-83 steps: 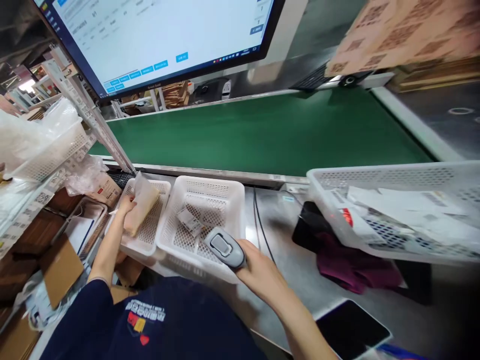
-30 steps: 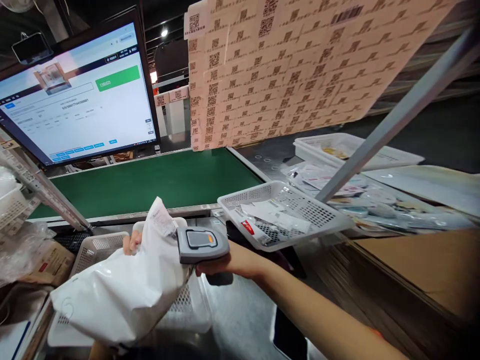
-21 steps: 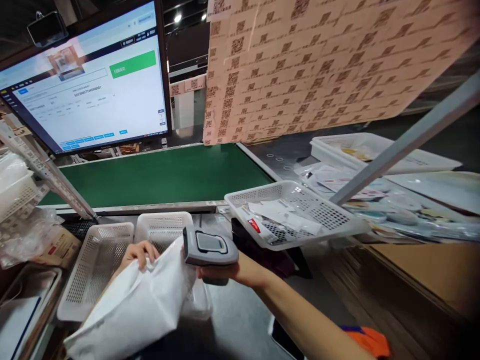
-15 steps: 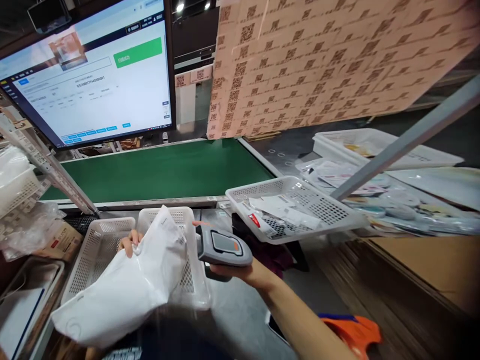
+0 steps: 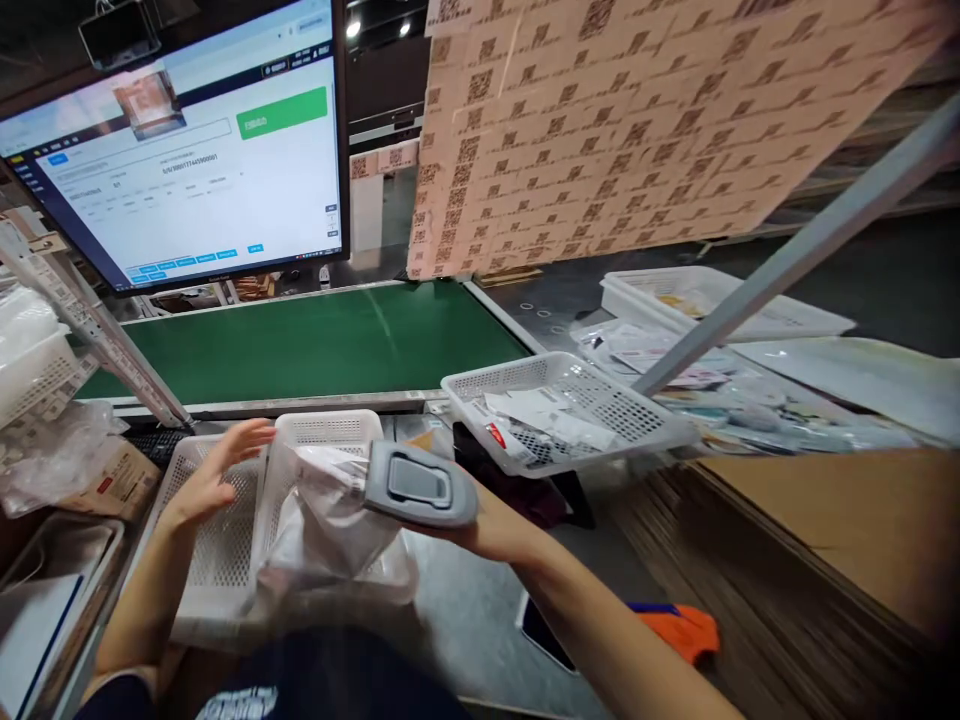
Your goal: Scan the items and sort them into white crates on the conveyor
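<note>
My right hand (image 5: 486, 522) is closed around a grey handheld barcode scanner (image 5: 420, 486), whose body hides most of the fingers. Just left of the scanner's front end, a crumpled white plastic mailer bag (image 5: 319, 530) hangs over or lies in a white perforated basket (image 5: 328, 424). It is blurred, and I cannot tell whether the right fingers touch it. My left hand (image 5: 214, 480) is raised over the neighbouring white basket (image 5: 238, 560), fingers apart and holding nothing.
A monitor (image 5: 202, 170) hangs above a green conveyor belt (image 5: 330, 345). A pink board of QR codes (image 5: 600, 130) fills the upper right. To the right are a shallow basket of packets (image 5: 637, 420), a slanting metal bar (image 5: 795, 250), stacked cardboard (image 5: 810, 510) and an orange object (image 5: 679, 632).
My left hand has let go of the white mailer bag and moved up and left. The bag has shifted right and down toward the right-hand basket. The scanner has moved slightly left.
</note>
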The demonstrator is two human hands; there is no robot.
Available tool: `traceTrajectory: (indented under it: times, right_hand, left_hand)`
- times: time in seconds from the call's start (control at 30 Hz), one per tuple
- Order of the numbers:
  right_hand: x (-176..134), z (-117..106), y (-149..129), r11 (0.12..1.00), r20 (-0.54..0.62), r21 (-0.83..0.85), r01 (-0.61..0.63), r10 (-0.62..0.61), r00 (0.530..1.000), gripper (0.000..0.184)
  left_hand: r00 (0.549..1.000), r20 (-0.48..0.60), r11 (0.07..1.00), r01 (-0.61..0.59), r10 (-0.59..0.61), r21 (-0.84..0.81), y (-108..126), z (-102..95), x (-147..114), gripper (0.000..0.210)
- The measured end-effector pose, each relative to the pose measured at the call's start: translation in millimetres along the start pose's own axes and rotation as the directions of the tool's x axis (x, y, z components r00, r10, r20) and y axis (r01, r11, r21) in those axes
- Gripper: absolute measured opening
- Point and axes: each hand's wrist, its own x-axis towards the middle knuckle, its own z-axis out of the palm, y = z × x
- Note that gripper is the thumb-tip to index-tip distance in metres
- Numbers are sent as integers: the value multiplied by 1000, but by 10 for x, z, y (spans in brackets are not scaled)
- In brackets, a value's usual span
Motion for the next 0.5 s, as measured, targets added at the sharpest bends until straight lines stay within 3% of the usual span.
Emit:
traceTrajectory:
  times: [0.07,0.13,0.2,0.33,0.43,0.5]
  right_hand:
    - [81,103,-110,998,12,-42,50,-50,999,41]
    - [132,188,-116,996,-11,-59,65,-66,998,41]
    - [134,221,-66,998,-32,-47,43,-45,998,44]
    - [49,177,-25,995,-17,-93,20,-22,1000,47]
    - [-48,166,-134,935,-109,-355,9,-51,993,43]
    - [-127,201,-252,796,-165,-599,-88,-15,986,48]
  left_hand:
    - [1000,-20,993,13,-11,119,45,306,75,78]
    - [985,-169,992,40,-19,120,-31,604,157,51]
    - [939,-344,1000,22,-25,-13,-156,787,228,55]
    - [822,-570,971,-148,13,-190,-273,888,350,65]
    - [811,-580,963,-211,76,-169,-188,923,448,59]
    - [809,-574,973,-212,124,-89,-108,938,502,54]
